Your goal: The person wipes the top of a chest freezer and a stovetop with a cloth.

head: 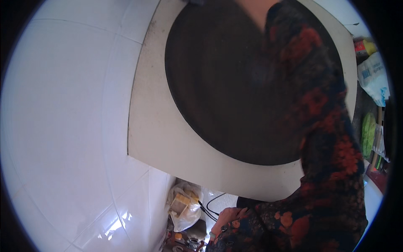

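Note:
A large round black pan [214, 82], wok-like, is set in a cream-coloured stove top [163, 132]. My right arm, in a dark sleeve with red flowers [318, 104], stretches over the pan's right side. Its bare forearm [256, 11] runs out at the top edge, so my right hand is out of view. A blurred grey thing [196, 1] shows at the top rim of the pan; I cannot tell what it is. Low down, my left hand [226, 218] is bent close to my body, below the stove's front edge. Its fingers are partly hidden, and no held thing is visible.
White wall tiles [63, 94] border the stove on the left. Below it are a clear plastic bag [187, 217] with yellowish blocks and black cables [210, 210]. At the right are a white-and-blue plastic package [373, 77] and a long green gourd [367, 135].

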Demonstrator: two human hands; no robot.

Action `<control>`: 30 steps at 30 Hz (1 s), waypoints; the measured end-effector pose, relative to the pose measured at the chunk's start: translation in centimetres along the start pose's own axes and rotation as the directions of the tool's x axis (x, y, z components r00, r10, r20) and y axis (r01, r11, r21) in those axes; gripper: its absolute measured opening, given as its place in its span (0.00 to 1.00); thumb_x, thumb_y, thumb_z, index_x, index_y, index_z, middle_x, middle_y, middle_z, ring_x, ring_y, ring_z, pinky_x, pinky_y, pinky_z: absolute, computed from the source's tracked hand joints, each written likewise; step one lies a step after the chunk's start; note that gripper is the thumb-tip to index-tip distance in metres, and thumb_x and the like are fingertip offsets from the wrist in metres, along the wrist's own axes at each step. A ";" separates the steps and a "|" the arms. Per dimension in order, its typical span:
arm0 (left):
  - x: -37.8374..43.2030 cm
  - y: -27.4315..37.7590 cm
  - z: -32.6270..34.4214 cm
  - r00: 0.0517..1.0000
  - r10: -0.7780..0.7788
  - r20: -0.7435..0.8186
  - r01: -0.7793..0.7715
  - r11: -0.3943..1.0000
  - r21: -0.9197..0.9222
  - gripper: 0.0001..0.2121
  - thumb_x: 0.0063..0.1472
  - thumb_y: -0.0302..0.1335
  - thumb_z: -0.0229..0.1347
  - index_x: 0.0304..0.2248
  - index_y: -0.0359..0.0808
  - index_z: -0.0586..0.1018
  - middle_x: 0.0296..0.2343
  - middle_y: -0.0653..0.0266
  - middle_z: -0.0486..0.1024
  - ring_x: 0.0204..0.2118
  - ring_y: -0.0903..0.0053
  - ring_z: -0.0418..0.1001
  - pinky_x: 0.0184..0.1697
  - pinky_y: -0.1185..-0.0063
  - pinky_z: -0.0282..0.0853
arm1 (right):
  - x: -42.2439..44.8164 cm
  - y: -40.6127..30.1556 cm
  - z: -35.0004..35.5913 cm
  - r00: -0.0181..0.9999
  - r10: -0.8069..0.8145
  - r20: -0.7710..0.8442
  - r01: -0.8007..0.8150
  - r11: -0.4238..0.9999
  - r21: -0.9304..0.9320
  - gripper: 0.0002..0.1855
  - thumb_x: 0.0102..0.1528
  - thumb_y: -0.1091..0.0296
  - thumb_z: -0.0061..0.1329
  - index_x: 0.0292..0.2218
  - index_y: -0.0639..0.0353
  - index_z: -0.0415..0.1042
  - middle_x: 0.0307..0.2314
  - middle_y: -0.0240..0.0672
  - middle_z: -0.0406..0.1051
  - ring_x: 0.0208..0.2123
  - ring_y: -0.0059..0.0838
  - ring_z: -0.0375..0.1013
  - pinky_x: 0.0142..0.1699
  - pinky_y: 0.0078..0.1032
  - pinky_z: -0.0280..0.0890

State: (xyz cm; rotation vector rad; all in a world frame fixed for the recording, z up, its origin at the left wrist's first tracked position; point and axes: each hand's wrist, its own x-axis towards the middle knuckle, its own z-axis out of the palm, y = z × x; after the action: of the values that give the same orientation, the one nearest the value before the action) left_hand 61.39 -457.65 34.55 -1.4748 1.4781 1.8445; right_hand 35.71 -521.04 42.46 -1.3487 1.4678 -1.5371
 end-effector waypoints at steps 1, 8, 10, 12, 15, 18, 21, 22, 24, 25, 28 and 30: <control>0.5 0.5 -0.2 0.996 0.070 0.052 -0.073 0.995 0.061 0.18 0.59 0.44 0.43 0.31 0.39 0.78 0.24 0.54 0.74 0.32 0.59 0.73 0.36 0.68 0.67 | 7.7 4.2 -8.5 0.902 -0.416 -0.118 0.269 0.755 -0.599 0.20 0.55 0.58 0.38 0.44 0.61 0.68 0.36 0.49 0.71 0.38 0.46 0.70 0.41 0.37 0.66; 0.2 0.9 0.3 0.999 -0.006 -0.037 0.004 0.998 -0.059 0.18 0.58 0.44 0.44 0.30 0.39 0.78 0.23 0.54 0.74 0.32 0.59 0.73 0.36 0.68 0.67 | 2.9 9.4 -0.5 0.959 0.229 0.169 0.031 0.508 -0.861 0.36 0.51 0.37 0.39 0.49 0.58 0.65 0.48 0.52 0.61 0.50 0.50 0.59 0.53 0.49 0.53; 0.3 1.0 0.9 0.999 -0.007 -0.044 0.003 0.997 -0.083 0.18 0.58 0.43 0.44 0.30 0.39 0.78 0.23 0.54 0.74 0.31 0.59 0.73 0.35 0.68 0.67 | 1.1 9.0 1.1 0.969 0.171 0.180 0.094 0.422 -0.902 0.35 0.50 0.37 0.40 0.49 0.57 0.65 0.48 0.53 0.60 0.49 0.50 0.60 0.52 0.50 0.54; 0.6 1.0 0.4 0.999 0.005 -0.052 -0.010 0.997 -0.081 0.17 0.58 0.43 0.45 0.29 0.38 0.78 0.23 0.54 0.74 0.31 0.59 0.73 0.35 0.68 0.67 | 0.5 8.6 1.7 0.963 0.110 0.246 0.163 0.487 -0.858 0.33 0.50 0.39 0.42 0.47 0.57 0.66 0.46 0.54 0.61 0.48 0.50 0.62 0.52 0.50 0.55; 0.5 0.9 0.8 0.995 0.026 -0.094 -0.033 0.996 -0.079 0.17 0.58 0.43 0.45 0.29 0.38 0.78 0.22 0.54 0.74 0.31 0.58 0.73 0.35 0.68 0.67 | -2.5 6.8 5.0 0.893 0.110 0.437 0.345 0.456 -0.820 0.29 0.50 0.45 0.45 0.47 0.56 0.66 0.43 0.55 0.63 0.46 0.50 0.63 0.49 0.51 0.56; -0.2 0.8 1.7 0.988 0.003 -0.153 -0.022 0.992 -0.121 0.17 0.58 0.43 0.45 0.28 0.38 0.78 0.22 0.54 0.73 0.31 0.58 0.73 0.35 0.68 0.67 | -10.2 2.1 12.1 0.747 0.084 0.659 0.550 0.479 -0.684 0.26 0.49 0.51 0.47 0.44 0.61 0.66 0.39 0.53 0.66 0.41 0.46 0.67 0.45 0.45 0.61; -0.3 1.0 1.7 0.983 0.057 -0.177 -0.072 0.994 -0.077 0.17 0.58 0.42 0.45 0.28 0.38 0.78 0.21 0.54 0.73 0.30 0.58 0.73 0.35 0.68 0.67 | -12.8 2.1 12.5 0.723 -0.039 0.690 0.616 0.488 -0.618 0.22 0.44 0.52 0.48 0.37 0.58 0.70 0.39 0.52 0.63 0.40 0.51 0.67 0.43 0.44 0.62; -0.5 0.8 1.9 0.979 0.054 -0.198 -0.072 0.993 -0.088 0.17 0.58 0.42 0.46 0.28 0.38 0.78 0.21 0.54 0.73 0.30 0.58 0.73 0.35 0.68 0.67 | -16.0 0.9 14.2 0.671 -0.001 0.741 0.633 0.522 -0.572 0.21 0.44 0.55 0.47 0.38 0.58 0.70 0.39 0.52 0.61 0.40 0.51 0.66 0.44 0.46 0.60; -1.1 0.3 2.0 0.970 0.053 -0.239 -0.077 0.993 -0.092 0.17 0.58 0.42 0.46 0.27 0.38 0.78 0.21 0.53 0.73 0.30 0.58 0.73 0.34 0.68 0.67 | -23.2 -0.7 16.4 0.564 -0.044 0.825 0.692 0.570 -0.443 0.20 0.41 0.62 0.46 0.36 0.66 0.70 0.38 0.52 0.62 0.38 0.49 0.66 0.41 0.44 0.60; -1.3 0.1 2.3 0.965 0.051 -0.258 -0.080 0.992 -0.103 0.17 0.58 0.42 0.46 0.27 0.38 0.78 0.21 0.53 0.73 0.30 0.58 0.73 0.34 0.68 0.67 | -27.0 -1.6 17.3 0.455 -0.062 0.888 0.739 0.583 -0.338 0.19 0.39 0.63 0.46 0.33 0.66 0.71 0.35 0.51 0.63 0.36 0.47 0.67 0.37 0.43 0.61; -1.7 -0.4 3.3 0.957 0.080 -0.278 -0.107 0.991 -0.083 0.17 0.58 0.42 0.46 0.27 0.37 0.78 0.20 0.53 0.73 0.30 0.58 0.73 0.34 0.68 0.67 | -38.4 -3.3 17.9 0.261 -0.284 0.923 0.771 0.636 -0.023 0.15 0.37 0.61 0.49 0.25 0.64 0.70 0.28 0.46 0.66 0.30 0.41 0.68 0.28 0.39 0.61; -1.5 -0.6 3.7 0.960 0.096 -0.265 -0.115 0.992 -0.058 0.17 0.58 0.42 0.46 0.27 0.37 0.78 0.20 0.53 0.73 0.29 0.58 0.73 0.34 0.68 0.67 | -44.3 -4.3 18.8 0.222 -0.272 0.936 0.346 0.920 0.185 0.18 0.39 0.59 0.49 0.25 0.68 0.67 0.26 0.51 0.68 0.31 0.47 0.69 0.35 0.42 0.64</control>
State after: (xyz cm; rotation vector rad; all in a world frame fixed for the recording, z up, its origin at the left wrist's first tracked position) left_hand 60.61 -453.76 35.28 -1.7632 1.6542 1.8375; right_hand 67.05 -485.59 32.88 -2.1425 0.4207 -0.4870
